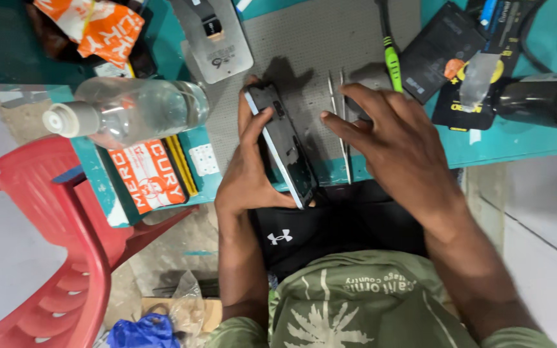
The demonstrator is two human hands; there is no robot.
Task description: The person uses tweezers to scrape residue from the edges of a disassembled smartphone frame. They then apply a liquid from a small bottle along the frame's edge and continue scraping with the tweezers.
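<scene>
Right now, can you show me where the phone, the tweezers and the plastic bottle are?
phone (283, 147): head view, on its dark back.
tweezers (338, 109): head view, on the thin metal arms.
plastic bottle (138, 111): head view, on its clear body.

Teal workbench (485, 145), red plastic chair (66, 225) beside it, pale, perhaps concrete, floor (543, 258).

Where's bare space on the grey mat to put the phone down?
Bare grey mat lies above the phone, between the metal plate and the green-handled tool. The right edge is crowded: tweezers, right hand, dark packages.
</scene>
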